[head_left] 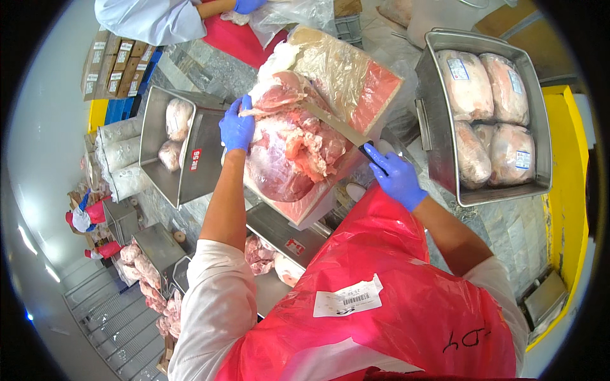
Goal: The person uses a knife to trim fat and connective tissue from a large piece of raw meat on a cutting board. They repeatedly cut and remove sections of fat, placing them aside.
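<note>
A large piece of raw meat point(289, 152) with pale fat lies on a reddish cutting board point(375, 95) partly covered with clear plastic. My left hand point(236, 129), in a blue glove, is closed on the meat's left edge, where a pale strip runs from the fingers. In my blue-gloved right hand point(399, 179) is a black-handled knife point(343, 128). Its long blade points up and left, with the tip at the upper part of the meat. Where the tip meets the meat, I cannot tell how deep it goes.
A steel tub point(467, 198) of plastic-wrapped meat stands at right, beside a yellow barrier point(567, 190). Another steel bin point(206, 136) holds wrapped pieces at left. Below the board is a steel container point(279, 232) with meat. A co-worker's sleeve point(155, 19) and gloved hand show at the top.
</note>
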`<action>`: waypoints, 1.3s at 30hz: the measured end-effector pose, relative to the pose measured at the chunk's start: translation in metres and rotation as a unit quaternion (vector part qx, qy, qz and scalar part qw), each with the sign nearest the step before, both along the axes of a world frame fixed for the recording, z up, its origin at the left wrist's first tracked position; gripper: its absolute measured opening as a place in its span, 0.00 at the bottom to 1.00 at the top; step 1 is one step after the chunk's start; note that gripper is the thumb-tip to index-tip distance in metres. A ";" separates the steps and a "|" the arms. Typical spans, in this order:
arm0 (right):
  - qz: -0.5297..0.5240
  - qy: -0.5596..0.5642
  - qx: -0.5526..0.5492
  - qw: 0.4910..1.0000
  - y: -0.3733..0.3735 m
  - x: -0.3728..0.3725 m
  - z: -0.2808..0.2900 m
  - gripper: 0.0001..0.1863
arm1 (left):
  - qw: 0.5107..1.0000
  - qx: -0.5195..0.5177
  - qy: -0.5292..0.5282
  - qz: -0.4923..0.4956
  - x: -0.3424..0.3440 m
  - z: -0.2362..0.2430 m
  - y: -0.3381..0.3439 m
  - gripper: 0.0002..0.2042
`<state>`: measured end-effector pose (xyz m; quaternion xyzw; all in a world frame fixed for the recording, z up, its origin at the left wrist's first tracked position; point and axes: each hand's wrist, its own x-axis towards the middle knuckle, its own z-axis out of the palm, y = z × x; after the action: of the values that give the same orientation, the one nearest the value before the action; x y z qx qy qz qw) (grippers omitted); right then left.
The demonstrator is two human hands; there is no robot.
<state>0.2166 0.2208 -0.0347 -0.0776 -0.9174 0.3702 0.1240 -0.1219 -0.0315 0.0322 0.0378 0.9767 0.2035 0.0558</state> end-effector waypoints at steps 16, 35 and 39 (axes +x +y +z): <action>0.333 -0.257 0.110 0.900 0.114 -0.168 0.237 0.23 | 0.998 0.022 -0.023 -0.048 -0.006 -0.007 0.008 0.30; 0.021 -0.010 0.003 1.000 0.002 -0.019 0.016 0.31 | 0.997 0.028 -0.039 0.063 0.014 0.005 -0.006 0.31; 0.012 0.018 -0.010 1.000 -0.004 -0.014 -0.014 0.31 | 0.995 0.027 -0.051 0.085 0.013 0.006 -0.004 0.31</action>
<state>0.2024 0.2167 -0.0487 -0.0614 -0.9121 0.3820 0.1354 -0.1090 -0.0352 0.0381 -0.0538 0.9664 0.2358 0.0868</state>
